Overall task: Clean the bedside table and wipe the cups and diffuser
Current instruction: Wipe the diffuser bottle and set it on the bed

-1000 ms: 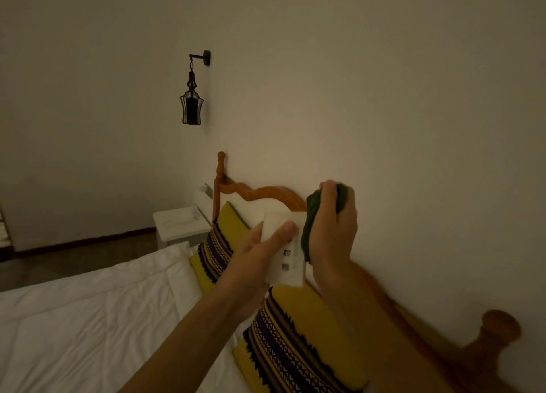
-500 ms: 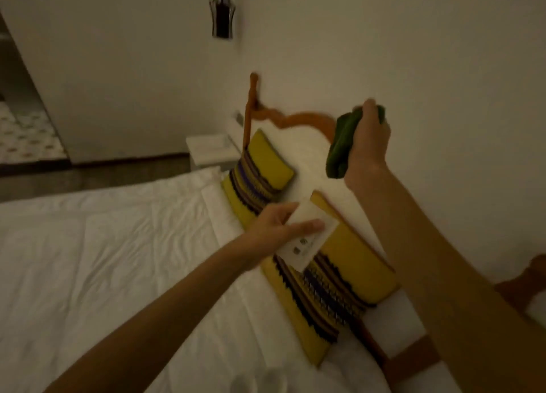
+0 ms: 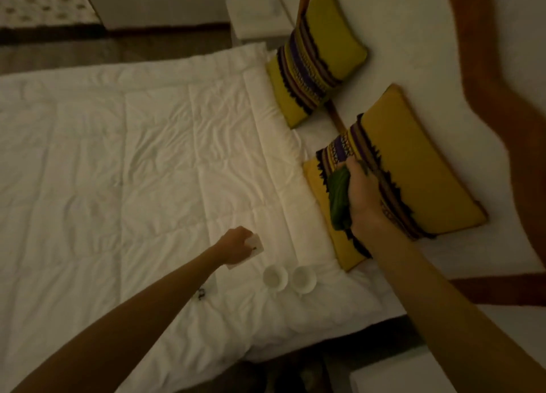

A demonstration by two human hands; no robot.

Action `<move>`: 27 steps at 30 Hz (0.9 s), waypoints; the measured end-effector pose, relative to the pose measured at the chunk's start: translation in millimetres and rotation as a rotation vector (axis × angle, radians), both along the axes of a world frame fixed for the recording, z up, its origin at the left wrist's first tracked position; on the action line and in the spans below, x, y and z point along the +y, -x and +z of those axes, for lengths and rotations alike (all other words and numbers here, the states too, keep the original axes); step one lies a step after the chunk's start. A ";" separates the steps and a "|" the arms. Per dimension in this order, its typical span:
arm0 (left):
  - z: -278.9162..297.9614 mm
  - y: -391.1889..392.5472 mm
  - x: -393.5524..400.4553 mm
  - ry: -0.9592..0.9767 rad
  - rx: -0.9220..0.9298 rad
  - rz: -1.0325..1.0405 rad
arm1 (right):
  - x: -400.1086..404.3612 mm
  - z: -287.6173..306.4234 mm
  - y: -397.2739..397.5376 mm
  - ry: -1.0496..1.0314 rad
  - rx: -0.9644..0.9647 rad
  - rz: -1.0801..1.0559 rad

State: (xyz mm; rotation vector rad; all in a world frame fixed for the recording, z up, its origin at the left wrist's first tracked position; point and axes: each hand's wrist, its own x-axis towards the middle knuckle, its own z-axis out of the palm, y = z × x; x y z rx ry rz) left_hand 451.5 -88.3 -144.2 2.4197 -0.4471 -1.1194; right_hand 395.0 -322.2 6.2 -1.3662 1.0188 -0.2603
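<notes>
1. Left hand [image 3: 236,244] low over white duvet [image 3: 133,156], fingers curled round small white diffuser [image 3: 254,246] with dark markings on its face; diffuser just above or on the fabric, contact unclear.
2. Right hand [image 3: 362,197] above nearer yellow patterned cushion [image 3: 413,179], fingers clamped on bunched green cloth [image 3: 339,200].
3. Two white cups [image 3: 275,277] [image 3: 304,278] upright, side by side on the duvet, just right of the diffuser, near the bed edge.
4. Second yellow cushion [image 3: 319,55] farther up the bed, against wooden headboard [image 3: 487,67].
5. White bedside table [image 3: 254,17] beyond the far side of the bed; corner of another white surface [image 3: 393,378] at the bottom edge.
6. Dim lighting, fine detail blurred.
</notes>
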 end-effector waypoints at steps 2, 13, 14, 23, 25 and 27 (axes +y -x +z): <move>-41.5 16.9 11.2 -0.063 0.013 0.045 | 11.9 -38.3 2.7 -0.052 0.065 0.004; -199.0 68.8 29.0 -0.217 -0.026 0.119 | 22.2 -190.1 30.1 -0.077 0.319 0.138; -208.7 72.1 29.3 -0.221 -0.046 0.117 | 23.3 -199.3 28.4 -0.062 0.330 0.164; -245.4 91.0 35.5 -0.124 -0.149 0.010 | 54.5 -241.3 5.8 -0.048 0.321 0.345; -241.5 88.1 37.2 -0.134 -0.144 -0.022 | 59.9 -242.3 3.5 -0.046 0.315 0.357; -232.0 88.2 42.5 -0.136 -0.167 -0.021 | 65.8 -240.3 1.6 -0.051 0.311 0.366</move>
